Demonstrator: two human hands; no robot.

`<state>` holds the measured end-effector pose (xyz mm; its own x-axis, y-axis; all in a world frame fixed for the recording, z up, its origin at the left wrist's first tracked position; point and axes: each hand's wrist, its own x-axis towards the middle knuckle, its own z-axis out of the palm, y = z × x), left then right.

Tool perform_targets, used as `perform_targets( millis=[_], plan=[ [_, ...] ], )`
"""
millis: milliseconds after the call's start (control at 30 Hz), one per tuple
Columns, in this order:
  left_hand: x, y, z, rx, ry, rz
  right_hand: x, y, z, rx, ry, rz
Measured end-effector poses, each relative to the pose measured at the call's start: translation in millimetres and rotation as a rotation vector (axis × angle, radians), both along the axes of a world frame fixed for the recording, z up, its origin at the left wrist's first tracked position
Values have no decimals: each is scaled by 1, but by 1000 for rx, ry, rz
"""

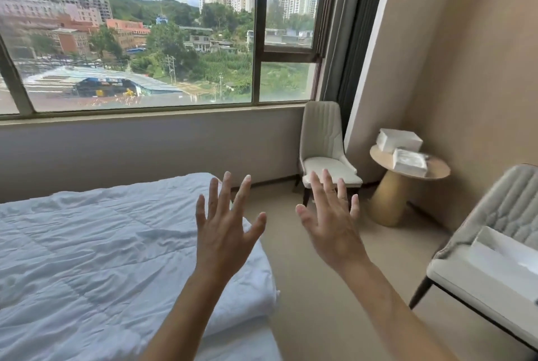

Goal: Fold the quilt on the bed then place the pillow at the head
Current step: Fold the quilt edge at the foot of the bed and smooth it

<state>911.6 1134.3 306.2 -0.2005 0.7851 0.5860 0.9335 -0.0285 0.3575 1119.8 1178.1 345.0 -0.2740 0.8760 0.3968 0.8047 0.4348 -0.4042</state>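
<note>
White quilt (102, 244), rumpled, spread flat.

Bright daylight pours in through the large window (139, 34), the only light source visible in the view. The white quilt (96, 238) is evenly lit, and its creases carry soft grey shadows. The wall below the sill sits in shade against the bright glass. The wide-angle lens bends the picture: the window frame leans outward at the left edge and the curtain (346, 40) slants. The boxes (403, 149) on the round side table look smeared and soft, and the near chair (492, 247) at the right edge is blurred. Both raised hands, left (225, 228) and right (333, 222), show fairly sharply.
</note>
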Motion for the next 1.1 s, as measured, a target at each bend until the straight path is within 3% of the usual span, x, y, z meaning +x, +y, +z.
perform_targets(
  millis=[200, 433, 800, 1100],
  plan=[
    [121, 72, 10, 4, -22, -91, 111, 54, 11, 32, -19, -86],
    [158, 182, 2, 23, -44, -105, 152, 158, -1, 22, -54, -115],
    [99, 423, -6, 26, -135, 49, 90, 427, 11, 46, -121, 20],
    [25, 588, 18, 38, -93, 178, 6, 631, 16, 76, -33, 157]
  ],
)
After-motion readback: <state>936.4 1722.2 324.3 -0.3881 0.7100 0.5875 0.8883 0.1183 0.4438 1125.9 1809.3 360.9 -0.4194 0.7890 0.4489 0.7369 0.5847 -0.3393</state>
